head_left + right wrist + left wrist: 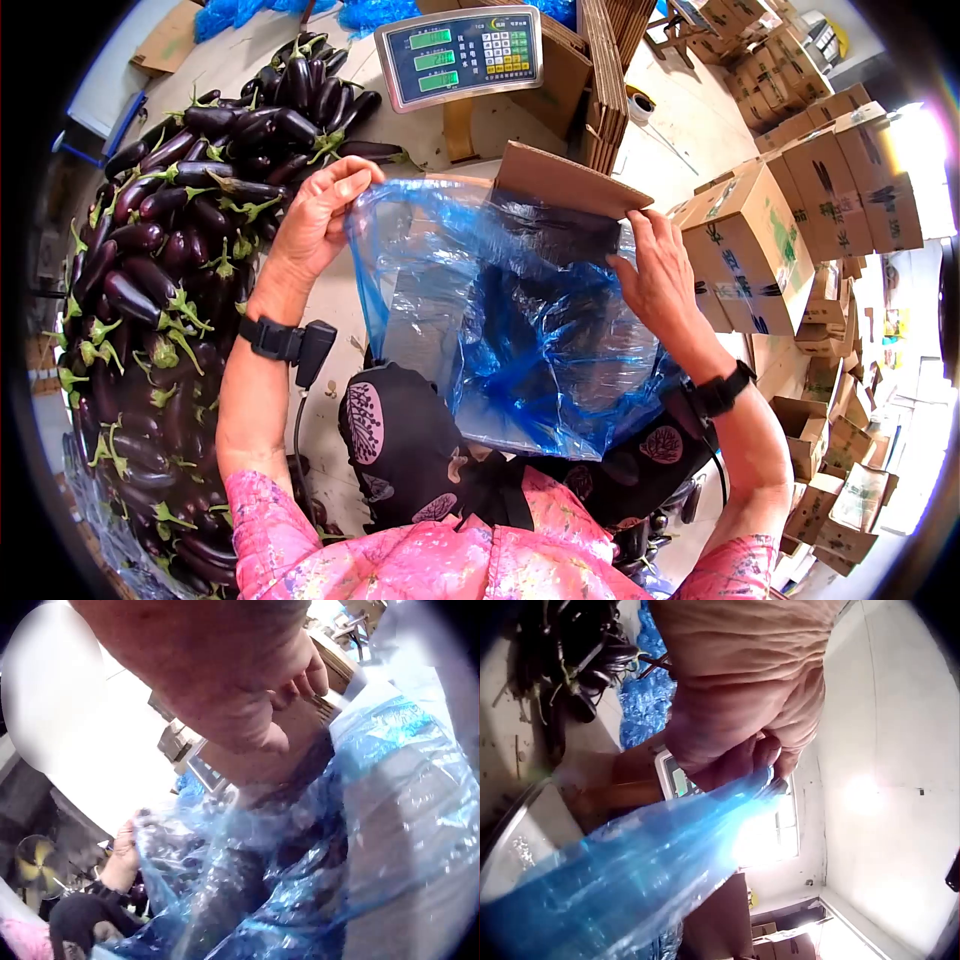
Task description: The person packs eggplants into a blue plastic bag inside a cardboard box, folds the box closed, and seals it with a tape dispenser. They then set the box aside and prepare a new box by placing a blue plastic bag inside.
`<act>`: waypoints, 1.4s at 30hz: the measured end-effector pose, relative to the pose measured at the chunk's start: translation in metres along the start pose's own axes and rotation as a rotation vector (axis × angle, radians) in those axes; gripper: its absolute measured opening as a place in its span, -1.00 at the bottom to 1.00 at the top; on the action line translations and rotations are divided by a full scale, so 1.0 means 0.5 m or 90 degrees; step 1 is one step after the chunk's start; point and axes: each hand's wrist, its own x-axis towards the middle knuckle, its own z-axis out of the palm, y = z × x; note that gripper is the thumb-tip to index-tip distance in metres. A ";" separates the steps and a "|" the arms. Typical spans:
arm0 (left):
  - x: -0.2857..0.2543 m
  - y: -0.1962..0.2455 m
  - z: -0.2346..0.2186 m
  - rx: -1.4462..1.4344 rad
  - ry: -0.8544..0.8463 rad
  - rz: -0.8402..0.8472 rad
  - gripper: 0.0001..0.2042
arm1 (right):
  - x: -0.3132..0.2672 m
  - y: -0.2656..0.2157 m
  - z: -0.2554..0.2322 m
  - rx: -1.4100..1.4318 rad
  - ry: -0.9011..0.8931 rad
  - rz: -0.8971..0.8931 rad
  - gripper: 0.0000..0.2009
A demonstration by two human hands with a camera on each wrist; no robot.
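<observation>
A blue plastic bag (545, 340) lies spread in and over an open cardboard box (425, 310) by the person's lap. The left hand (322, 215) pinches the bag's upper left edge and holds it up; in the left wrist view the gathered film (630, 862) runs from the fingers of the left hand (742, 697). At the box's raised flap (570, 185), the right hand (660, 275) has its thumb on the near side and its fingers at the flap's corner. In the right wrist view the right hand (232, 690) is over the flap (247, 761), above the bag (300, 862).
A large heap of eggplants (170, 230) fills the left side. Beyond the box stands a scale display (460, 57), with flattened cardboard (600, 90) beside it. Closed boxes (745, 250) are stacked at the right, and more blue film (375, 14) lies at the back.
</observation>
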 end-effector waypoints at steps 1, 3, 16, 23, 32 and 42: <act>-0.011 0.011 0.003 0.018 -0.018 -0.007 -0.89 | 0.016 0.005 0.006 -0.020 -0.045 0.033 -0.56; -0.026 0.022 0.024 0.090 -0.028 0.020 -0.88 | 0.030 0.029 0.045 -0.074 -0.053 0.057 -0.60; -0.123 0.059 0.121 0.044 -0.129 0.031 -0.64 | 0.096 -0.033 0.124 -0.029 -0.217 -0.088 -0.65; -0.097 0.093 0.075 0.389 -0.073 -0.116 -0.67 | 0.081 0.058 -0.103 0.436 -0.151 0.164 -0.88; 0.059 0.009 0.052 0.350 0.083 0.155 -0.83 | 0.151 0.112 -0.088 0.296 0.081 0.078 -0.87; 0.205 -0.171 -0.024 -0.036 0.233 -0.048 -0.90 | 0.264 0.188 0.049 0.558 -0.051 0.169 -0.73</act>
